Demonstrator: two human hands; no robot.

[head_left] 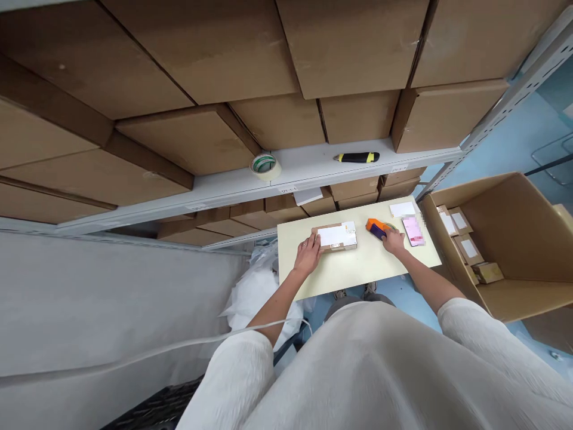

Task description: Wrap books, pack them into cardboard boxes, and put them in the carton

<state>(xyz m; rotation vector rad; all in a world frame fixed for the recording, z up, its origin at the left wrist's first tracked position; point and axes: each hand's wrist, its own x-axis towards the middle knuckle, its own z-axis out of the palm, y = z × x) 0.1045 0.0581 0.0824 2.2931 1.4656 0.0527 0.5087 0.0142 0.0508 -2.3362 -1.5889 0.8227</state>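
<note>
A small cardboard box [335,236] with a white label on top lies on the cream table [322,278]. My left hand [308,254] rests on the box's left end, fingers spread over it. To the right of the box, my right hand [394,242] is closed on an orange and dark purple tape dispenser [376,228], which is at the table surface. Beside that hand lies a phone with a pink screen [412,231], and behind the phone is a white paper [402,209].
A grey shelf [308,161] full of cardboard boxes bears a tape roll [265,167] and a black and yellow cutter [357,157]. A large open carton [528,233] with small labelled boxes stands at the right. White plastic bags [257,289] lie left of the table.
</note>
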